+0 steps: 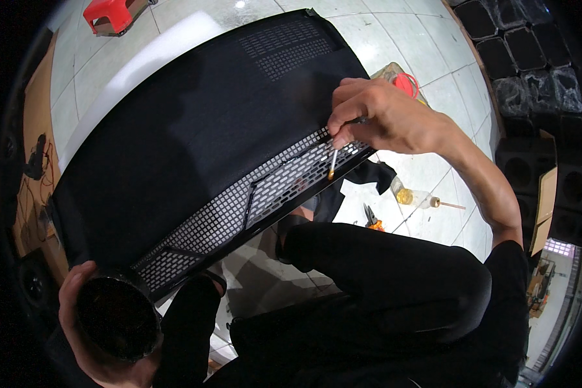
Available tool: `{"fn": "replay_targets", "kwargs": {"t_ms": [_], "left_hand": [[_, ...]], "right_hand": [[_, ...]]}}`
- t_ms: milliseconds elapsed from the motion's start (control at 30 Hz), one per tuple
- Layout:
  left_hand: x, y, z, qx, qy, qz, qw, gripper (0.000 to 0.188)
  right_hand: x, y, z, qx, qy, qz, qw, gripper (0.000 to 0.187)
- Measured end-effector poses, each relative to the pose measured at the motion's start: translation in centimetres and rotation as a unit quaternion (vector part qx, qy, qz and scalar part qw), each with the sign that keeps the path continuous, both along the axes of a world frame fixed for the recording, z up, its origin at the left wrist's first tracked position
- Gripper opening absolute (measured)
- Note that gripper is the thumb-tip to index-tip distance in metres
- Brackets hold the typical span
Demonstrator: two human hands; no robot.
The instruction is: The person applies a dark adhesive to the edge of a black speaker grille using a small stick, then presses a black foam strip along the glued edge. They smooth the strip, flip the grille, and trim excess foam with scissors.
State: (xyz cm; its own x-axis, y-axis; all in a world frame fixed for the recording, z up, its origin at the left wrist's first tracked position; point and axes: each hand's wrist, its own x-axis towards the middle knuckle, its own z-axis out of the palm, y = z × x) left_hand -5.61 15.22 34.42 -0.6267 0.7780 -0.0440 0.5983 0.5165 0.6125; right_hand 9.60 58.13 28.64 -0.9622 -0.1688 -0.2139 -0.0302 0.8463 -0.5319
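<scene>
Across my lap and the floor lies a large black panel [194,123], its top covered in dark cloth. Along its near edge runs a perforated strip [229,207] with small square and slotted holes. My right hand [375,116] pinches a thin white stick [334,158], perhaps a small brush, whose amber tip rests at or just above the strip's lower rim. At the panel's near left corner, my left hand [77,323] is wrapped round a round, dark-mouthed container [118,317]; its contents are too dark to make out.
On the tiled floor to the right lie orange-handled pliers [372,218], a clear bottle with yellowish contents [415,198] and scraps of black cloth [375,174]. White foam [155,55] is under the far side. A red stool [113,16] stands far left; black speaker boxes [530,52] line the right.
</scene>
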Motion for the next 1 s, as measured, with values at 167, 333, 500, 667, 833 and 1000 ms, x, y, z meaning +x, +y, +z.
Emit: {"fn": "replay_targets", "kwargs": {"t_ms": [167, 333, 500, 667, 833, 1000], "left_hand": [[0.4, 0.5, 0.4, -0.010, -0.022, 0.026, 0.999, 0.091], [0.2, 0.6, 0.8, -0.025, 0.009, -0.003, 1.000, 0.091], [0.6, 1.2, 1.0, -0.018, -0.010, 0.009, 1.000, 0.090], [0.2, 1.0, 0.5, -0.025, 0.007, -0.007, 1.000, 0.091], [0.0, -0.1, 0.0, 0.011, -0.007, 0.005, 1.000, 0.093], [-0.1, -0.3, -0.5, 0.036, -0.040, 0.002, 0.999, 0.093]], "right_hand": [[1.5, 2.5, 1.2, 0.075, -0.027, -0.024, 0.997, 0.021], [1.9, 3.4, 1.0, 0.119, -0.046, -0.045, 0.991, 0.017], [2.0, 3.4, 1.0, 0.085, -0.025, -0.050, 0.995, 0.013], [1.1, 1.7, -0.2, 0.028, 0.035, -0.035, 0.998, 0.009], [1.4, 3.4, 0.5, 0.055, -0.009, -0.023, 0.998, 0.010], [1.6, 4.4, 1.8, 0.136, -0.058, -0.038, 0.988, 0.018]]}}
